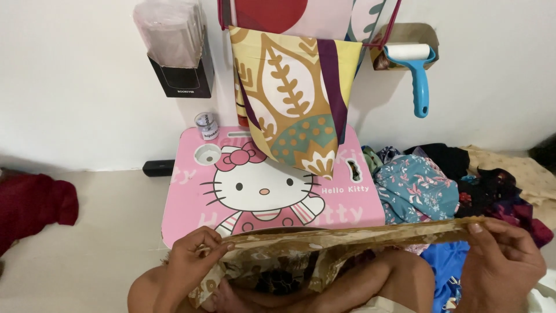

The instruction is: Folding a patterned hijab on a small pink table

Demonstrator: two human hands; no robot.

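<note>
A brown patterned cloth (324, 240) is held stretched across the lower part of the view, above the person's bare knees. Its upper edge runs from the left hand (191, 264) to the right hand (504, 261), rising slightly toward the right.

The left hand is closed on the cloth's left end, with the fingers curled over the top edge and the thumb beneath it. The right hand is clamped on the cloth's right end, with the fingertips laid over the edge. The rest of the cloth hangs down between the hands and is gathered over the lap.

Just beyond the cloth, a small pink lap table (191, 197) printed with a cartoon cat is placed against the white wall. A round cup recess is set in its top left corner, and a small clear jar (207, 126) is positioned just behind it. A leaf-patterned fabric (289, 98) in yellow, tan and teal is hung from above, its lower tip over the table.

A pile of mixed clothing (423, 188) is located to the right of the table. A blue-handled lint roller (416, 69) and a black holder of clear bags (176, 52) are mounted on the wall. A dark red garment (32, 206) is located on the floor at far left.
</note>
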